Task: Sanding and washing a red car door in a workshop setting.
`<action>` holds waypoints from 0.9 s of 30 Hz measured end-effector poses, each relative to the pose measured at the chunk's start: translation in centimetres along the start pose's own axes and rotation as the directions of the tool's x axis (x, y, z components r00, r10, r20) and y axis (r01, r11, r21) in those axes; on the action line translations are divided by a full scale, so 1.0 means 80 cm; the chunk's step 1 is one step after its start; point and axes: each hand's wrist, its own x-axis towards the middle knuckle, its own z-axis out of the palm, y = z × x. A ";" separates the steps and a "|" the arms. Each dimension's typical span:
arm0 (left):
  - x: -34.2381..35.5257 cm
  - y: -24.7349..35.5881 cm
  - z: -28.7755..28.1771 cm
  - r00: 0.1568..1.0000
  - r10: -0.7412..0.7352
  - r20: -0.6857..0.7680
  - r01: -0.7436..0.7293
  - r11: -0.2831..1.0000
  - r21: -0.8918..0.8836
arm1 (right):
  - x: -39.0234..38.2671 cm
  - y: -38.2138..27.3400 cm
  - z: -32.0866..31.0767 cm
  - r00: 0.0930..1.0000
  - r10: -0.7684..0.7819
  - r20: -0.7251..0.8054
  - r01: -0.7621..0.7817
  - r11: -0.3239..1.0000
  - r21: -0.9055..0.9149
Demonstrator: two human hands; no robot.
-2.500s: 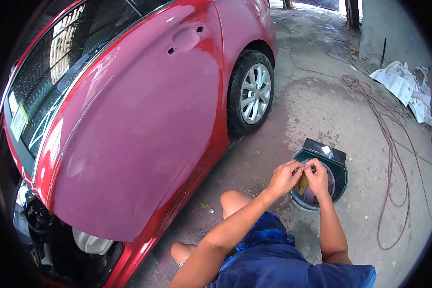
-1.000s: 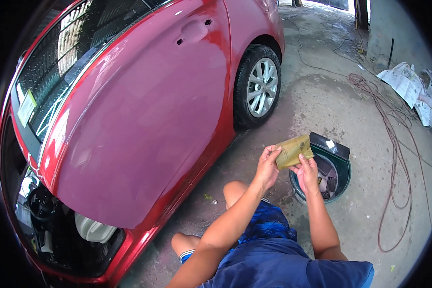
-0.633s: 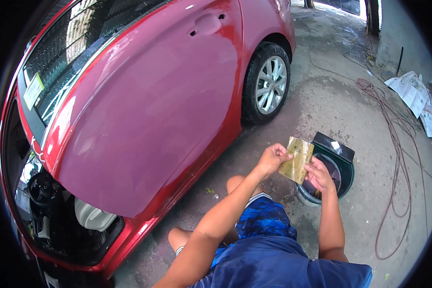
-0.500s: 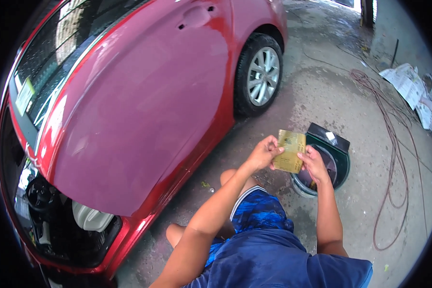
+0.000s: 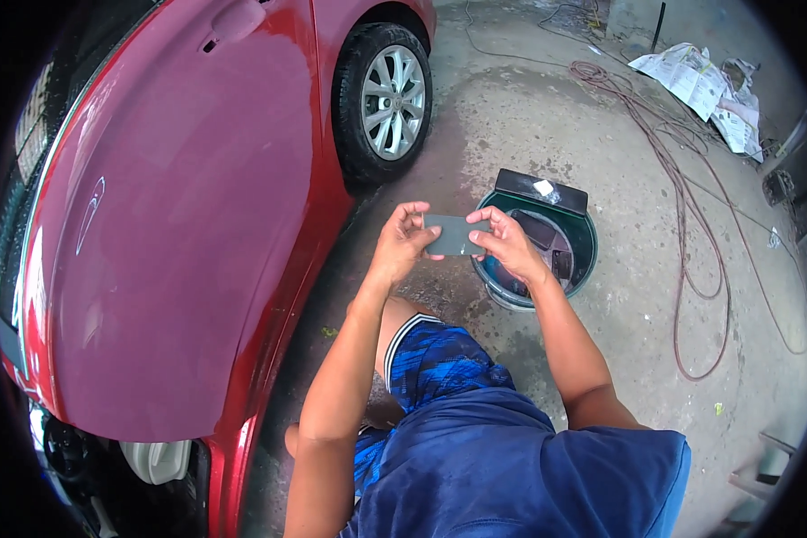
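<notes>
A small piece of sandpaper (image 5: 452, 235) is stretched between my two hands, its dark grey side facing up. My left hand (image 5: 403, 242) pinches its left end between thumb and fingers. On the other end, my right hand (image 5: 508, 249) has the same kind of pinch. Just beyond and below my right hand stands a dark green bucket (image 5: 592, 260) with water and dark pieces in it. Across its far rim lies a black flat board (image 5: 520, 185) bearing a small white piece (image 5: 544, 187).
On the left is a red car door (image 5: 179, 224) with a dull, sanded-looking surface; a wheel (image 5: 393, 103) stands beyond it. A reddish hose (image 5: 681, 206) lies looped on the concrete floor at the right. Newspaper sheets (image 5: 686, 76) lie near the far wall.
The sandpaper showed its yellowish printed back and now shows its grey side, looking shorter. Both hands have turned with it. The whole view has shifted, so the car sits further left.
</notes>
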 end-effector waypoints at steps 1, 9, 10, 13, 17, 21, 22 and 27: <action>-0.005 0.007 0.006 0.999 0.036 -0.037 -0.032 0.995 0.093 | -0.001 -0.004 0.006 0.997 -0.050 -0.051 0.041 0.986 -0.161; 0.018 0.001 -0.020 0.993 -0.033 -0.113 0.046 0.993 0.110 | 0.006 0.000 -0.011 0.978 0.193 -0.075 -0.200 0.974 -0.108; 0.019 0.001 -0.022 0.994 -0.047 -0.096 0.059 0.991 0.118 | 0.005 -0.003 -0.006 0.975 0.205 -0.083 -0.215 0.967 -0.134; 0.024 0.001 -0.024 0.995 -0.060 -0.077 0.072 0.985 0.158 | 0.001 -0.011 -0.001 0.972 0.221 -0.084 -0.228 0.969 -0.092; 0.027 0.005 -0.024 0.996 -0.032 -0.081 0.047 0.979 0.199 | 0.007 0.000 -0.009 0.973 0.226 -0.047 -0.228 0.972 -0.051; 0.030 -0.010 -0.036 0.998 0.007 -0.055 0.005 0.978 0.210 | 0.004 0.002 -0.002 0.979 0.203 -0.002 -0.203 0.977 -0.068; 0.030 -0.013 -0.035 0.999 0.009 -0.045 0.001 0.978 0.211 | 0.000 0.001 -0.005 0.971 0.240 -0.004 -0.240 0.967 -0.090; 0.015 -0.011 -0.018 0.999 -0.017 0.035 0.008 0.968 0.250 | -0.005 0.003 -0.020 0.990 0.127 0.062 -0.094 0.920 -0.381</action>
